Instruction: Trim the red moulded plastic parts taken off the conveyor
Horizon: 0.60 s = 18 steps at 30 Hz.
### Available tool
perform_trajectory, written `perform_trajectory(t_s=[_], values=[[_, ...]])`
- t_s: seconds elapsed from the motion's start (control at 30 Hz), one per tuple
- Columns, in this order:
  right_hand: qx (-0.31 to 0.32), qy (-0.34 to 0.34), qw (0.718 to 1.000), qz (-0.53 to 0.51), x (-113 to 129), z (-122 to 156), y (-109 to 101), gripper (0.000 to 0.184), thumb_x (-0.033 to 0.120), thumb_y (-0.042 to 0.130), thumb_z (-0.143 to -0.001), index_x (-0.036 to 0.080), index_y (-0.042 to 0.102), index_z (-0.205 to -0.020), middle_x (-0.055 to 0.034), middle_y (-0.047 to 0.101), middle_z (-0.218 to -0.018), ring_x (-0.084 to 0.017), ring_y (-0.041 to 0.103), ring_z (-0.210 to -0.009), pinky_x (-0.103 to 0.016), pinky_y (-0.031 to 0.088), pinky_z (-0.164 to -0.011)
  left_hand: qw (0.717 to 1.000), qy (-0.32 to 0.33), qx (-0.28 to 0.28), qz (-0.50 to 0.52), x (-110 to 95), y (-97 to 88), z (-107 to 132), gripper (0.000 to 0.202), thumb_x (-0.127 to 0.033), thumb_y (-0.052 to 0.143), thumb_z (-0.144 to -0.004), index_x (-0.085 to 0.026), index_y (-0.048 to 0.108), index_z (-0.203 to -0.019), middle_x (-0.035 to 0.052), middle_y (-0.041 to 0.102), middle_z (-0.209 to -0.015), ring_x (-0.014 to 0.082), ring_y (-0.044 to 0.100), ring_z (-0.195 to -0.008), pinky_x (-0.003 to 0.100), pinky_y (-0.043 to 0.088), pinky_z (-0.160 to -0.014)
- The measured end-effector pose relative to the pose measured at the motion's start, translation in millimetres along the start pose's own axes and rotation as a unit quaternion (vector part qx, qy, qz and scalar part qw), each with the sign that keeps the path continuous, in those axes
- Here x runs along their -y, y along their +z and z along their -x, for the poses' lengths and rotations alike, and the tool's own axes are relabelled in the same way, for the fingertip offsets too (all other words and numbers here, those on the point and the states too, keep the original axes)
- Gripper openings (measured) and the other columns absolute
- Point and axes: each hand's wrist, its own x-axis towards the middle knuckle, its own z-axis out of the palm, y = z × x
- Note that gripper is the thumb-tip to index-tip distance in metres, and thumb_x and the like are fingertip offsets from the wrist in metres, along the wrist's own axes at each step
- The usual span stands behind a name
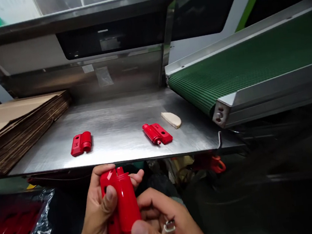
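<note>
In front of the metal table's near edge, my left hand point(99, 211) is closed around a glossy red plastic housing point(128, 200) with a long rounded barrel and a flat side flange. Its thumb presses on the flange. My right hand point(169, 221) is closed at the lower right, its thumb against the bottom of the barrel. A slim pale-handled tool point(169, 229) with a small metal tip sits within the curled right fingers; most of it is hidden. Two similar, shorter red parts, one on the left point(81, 143) and one on the right point(157, 133), lie on the table.
A pale half-round piece point(171, 119) lies on the steel table point(110, 115). Flat cardboard point(25, 114) is stacked at the left. A green conveyor belt point(238, 69) slopes up to the right. At lower left, a plastic-lined box point(41, 229) holds several red parts.
</note>
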Motion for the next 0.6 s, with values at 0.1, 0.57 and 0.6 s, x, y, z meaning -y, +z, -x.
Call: perform_trajectory(t_s=[0.1,0.57,0.6], values=[[0.030,-0.019,0.999,0.008,1.4,-6.6,-5.5,0.036,0.050,0.064,-0.084,0.015,0.059,-0.082,-0.0025,0.063,-0.066,-0.005,0.046,-0.052,-0.019,0.035,-0.053,0.991,-0.081,0.048,0.096,6.1,-8.3,-6.0,0.020,-0.034,0.067,-0.084,-0.025,0.064,-0.101,0.0056,0.077,-0.087,0.0254,0.069,-0.103,0.047,0.038,-0.109],[-0.002,0.040,0.999,-0.030,-7.6,5.9,-4.7,0.041,0.046,0.080,-0.065,0.017,0.065,-0.089,-0.0022,0.062,-0.073,-0.012,0.054,-0.064,-0.027,0.038,-0.061,0.970,-0.095,0.155,0.160,8.7,-8.5,-9.1,0.019,-0.030,0.061,-0.089,-0.023,0.067,-0.106,0.0072,0.076,-0.088,0.0199,0.069,-0.097,0.049,0.035,-0.112],[0.012,0.028,0.998,-0.060,-6.2,4.3,-3.9,0.035,0.042,0.081,-0.066,0.017,0.066,-0.084,-0.0027,0.063,-0.076,-0.013,0.056,-0.069,-0.026,0.039,-0.065,0.965,-0.109,0.160,0.178,10.2,-8.4,-9.1,0.020,-0.031,0.063,-0.088,-0.023,0.068,-0.106,0.0069,0.076,-0.087,0.0196,0.069,-0.095,0.048,0.035,-0.112]])
